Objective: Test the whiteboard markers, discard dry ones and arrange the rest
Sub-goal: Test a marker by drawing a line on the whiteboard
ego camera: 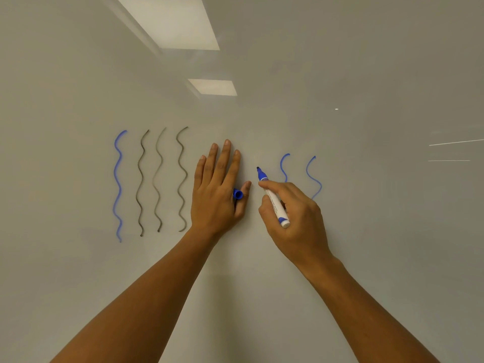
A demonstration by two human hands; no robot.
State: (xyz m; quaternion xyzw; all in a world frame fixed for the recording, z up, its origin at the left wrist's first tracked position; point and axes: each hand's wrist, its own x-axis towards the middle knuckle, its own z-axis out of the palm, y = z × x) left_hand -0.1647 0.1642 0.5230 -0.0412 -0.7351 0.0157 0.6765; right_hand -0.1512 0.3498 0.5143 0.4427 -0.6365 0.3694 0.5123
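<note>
A whiteboard (pixel 340 74) fills the view. My right hand (pixel 296 216) grips an uncapped blue marker (pixel 272 197), a white barrel with blue ends, its tip pointing up-left close to the board. My left hand (pixel 217 189) lies flat on the board with fingers straight, and its thumb pinches the blue cap (pixel 237 193) against the forefinger. A blue wavy line (pixel 117 184) and three dark wavy lines (pixel 157 179) run down the board left of that hand. Two more blue wavy lines (pixel 314 176) show right of the marker, partly hidden by my right hand.
Two ceiling lights (pixel 170 22) are mirrored in the glossy board above the lines. Thin bright streaks (pixel 455 142) show at the right edge. Bare board surface lies between my two hands and below them.
</note>
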